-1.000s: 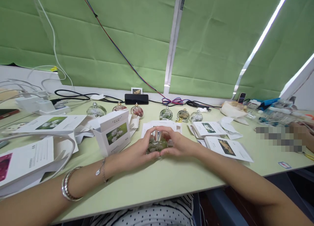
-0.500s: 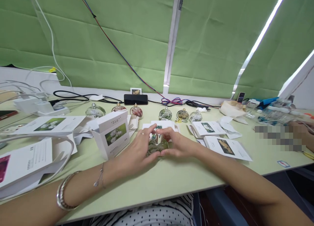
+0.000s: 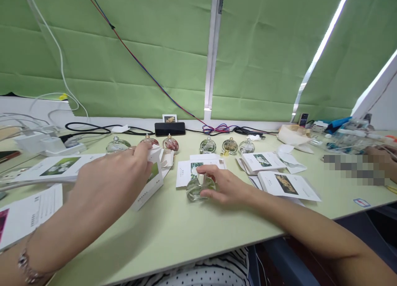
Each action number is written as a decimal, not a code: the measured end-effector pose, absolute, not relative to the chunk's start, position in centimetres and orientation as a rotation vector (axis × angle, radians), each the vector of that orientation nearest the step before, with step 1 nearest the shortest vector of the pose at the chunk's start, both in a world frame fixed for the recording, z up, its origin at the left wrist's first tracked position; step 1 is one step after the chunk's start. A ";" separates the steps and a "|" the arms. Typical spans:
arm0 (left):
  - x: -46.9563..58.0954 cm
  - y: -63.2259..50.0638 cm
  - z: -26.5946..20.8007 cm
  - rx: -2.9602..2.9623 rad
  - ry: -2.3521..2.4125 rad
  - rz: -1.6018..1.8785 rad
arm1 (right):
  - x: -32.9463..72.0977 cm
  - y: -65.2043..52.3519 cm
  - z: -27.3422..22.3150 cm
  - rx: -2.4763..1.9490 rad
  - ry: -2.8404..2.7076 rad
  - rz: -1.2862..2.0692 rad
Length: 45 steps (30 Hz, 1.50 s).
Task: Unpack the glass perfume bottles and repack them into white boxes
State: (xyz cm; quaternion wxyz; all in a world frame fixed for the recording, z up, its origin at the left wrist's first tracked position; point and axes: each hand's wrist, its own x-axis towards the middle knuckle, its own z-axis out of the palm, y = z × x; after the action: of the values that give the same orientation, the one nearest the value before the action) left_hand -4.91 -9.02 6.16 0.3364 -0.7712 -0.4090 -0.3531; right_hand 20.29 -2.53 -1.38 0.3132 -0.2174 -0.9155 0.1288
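Green blinds close off the back of the pale green tabletop [image 3: 192, 232], and from the head view the widest open stretch of that surface is the near strip in front of me, bare all the way to its front edge. My right hand [image 3: 225, 187] rests on the tabletop at the centre, its grip curled partway around a round glass bottle [image 3: 198, 189] with a silver cap; thumb and fingers touch its right side and top, while its left side stands free with clear surface beside it. Just behind the bottle lies a white printed card [image 3: 186, 172], and to the right of my wrist a fan of flat cards [image 3: 287, 184] lies near my forearm. My left hand [image 3: 116, 176] is raised over the left part of the tabletop, fingers closed loosely on the top flap of a white box [image 3: 151, 182] with a flower picture, which sits tilted just left of the bottle, apart from it by a narrow gap. Flat white cartons [image 3: 58, 166] crowd the left edge under my forearm. Along the back edge a row of small round bottles [image 3: 229, 146] stands in front of a black bar [image 3: 169, 128] and loose cables [image 3: 89, 127]. At the far right another person's hand [image 3: 380, 156] rests well apart from mine.
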 end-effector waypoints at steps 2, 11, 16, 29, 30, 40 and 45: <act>-4.4 -9.7 6.4 -1.929 -1.018 -0.710 | 20.4 -2.2 -1.0 -0.485 -2.227 0.326; -2.2 -11.9 4.9 -2.411 -0.664 -0.734 | 20.5 -4.4 3.3 -0.405 -1.508 0.159; -1.6 -10.9 3.7 -2.536 -0.509 -0.841 | 19.9 -7.0 2.4 -0.399 -1.575 0.194; -1.0 -9.7 1.0 -2.315 -0.570 -1.190 | 20.6 -7.3 3.1 -0.386 -2.037 0.309; -1.0 -9.5 1.0 -2.317 -0.576 -1.205 | 20.6 -7.2 3.1 -0.394 -2.088 0.301; -1.2 -9.1 0.8 -2.407 -0.492 -1.247 | 20.2 -7.0 2.4 -0.334 -2.160 0.176; -1.3 -8.8 0.7 -2.483 -0.450 -1.208 | 19.9 -7.2 2.7 -0.343 -2.204 0.118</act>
State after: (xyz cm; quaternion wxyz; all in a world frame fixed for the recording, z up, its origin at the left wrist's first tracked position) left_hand -1.31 -8.83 0.69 0.1713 -0.8744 -0.1587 -0.4254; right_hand 19.93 -7.22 2.72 0.4384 -0.1378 -0.8869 0.0474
